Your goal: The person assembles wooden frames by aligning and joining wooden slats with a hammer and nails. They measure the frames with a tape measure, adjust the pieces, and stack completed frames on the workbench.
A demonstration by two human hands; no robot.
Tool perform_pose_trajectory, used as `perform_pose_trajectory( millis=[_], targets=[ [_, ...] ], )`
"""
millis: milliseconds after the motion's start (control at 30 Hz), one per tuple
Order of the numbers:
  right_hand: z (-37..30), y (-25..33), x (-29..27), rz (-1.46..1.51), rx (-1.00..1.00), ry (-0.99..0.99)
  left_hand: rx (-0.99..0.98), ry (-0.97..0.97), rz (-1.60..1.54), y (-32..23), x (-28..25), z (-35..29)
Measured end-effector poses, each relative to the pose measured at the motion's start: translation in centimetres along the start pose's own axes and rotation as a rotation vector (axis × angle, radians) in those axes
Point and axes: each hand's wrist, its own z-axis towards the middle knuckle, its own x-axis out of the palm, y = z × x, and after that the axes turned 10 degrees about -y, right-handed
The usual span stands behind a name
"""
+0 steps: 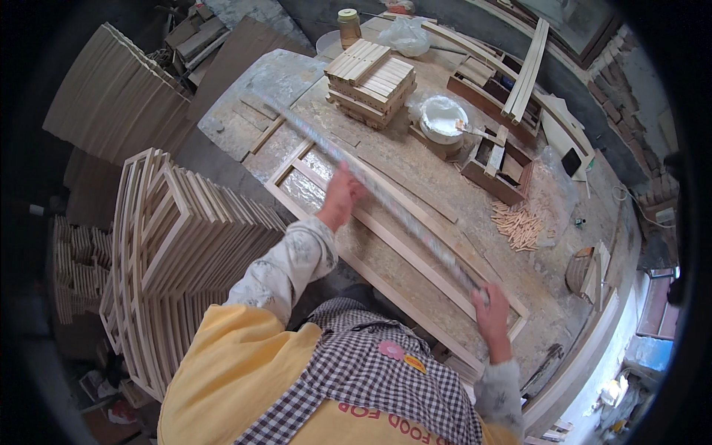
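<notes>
Yellow top [245,348], red lettering [404,425], blurred stick [406,218]

Left hand [338,199] reaching farther out, fingers [356,185] curled, forearm [285,267] angled rightward. Right hand [492,315] closer in, fingers curled, wrist [501,352] roughly straight.

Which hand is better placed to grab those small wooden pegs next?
Probably the right hand: it looks closer to the pegs than the left hand, though both are on the long bar.
</notes>
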Motion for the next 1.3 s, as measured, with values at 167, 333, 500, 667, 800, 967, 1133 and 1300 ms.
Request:
perform_pose_trajectory(
  millis=[167,333,500,667,800,967,1133,1300],
  targets=[
    [-11.7,-1.8,-4.3,-0.091,0.208,0.120,0.142,-0.374,0.147,-4.7,-1.8,1.8],
    [-13.9,1.5,-0.9,0.191,0.600,0.258,-0.106,-0.024,0.615,-1.7,-2.0,-1.3],
    [-13.1,4.8,4.0,0.295,0.549,0.246,0.035,-0.047,0.803,1.0,-1.1,-3.3],
    [-13.0,5.9,4.8,0.261,0.492,0.194,0.027,-0.068,0.775,0.9,-2.3,-2.8],
    [-13.0,6.1,4.6,0.251,0.479,0.196,0.027,-0.067,0.807,0.7,-2.3,-3.1],
    [-13.3,6.3,4.1,0.238,0.498,0.204,-0.001,-0.051,0.799,0.8,-2.1,-3.4],
    [-13.5,5.9,5.0,0.180,0.474,0.185,-0.064,-0.002,0.824,1.1,-4.1,-1.2],
    [-13.1,5.6,4.9,0.250,0.434,0.164,-0.083,-0.049,0.904,0.1,-4.1,-0.9]
  ],
)
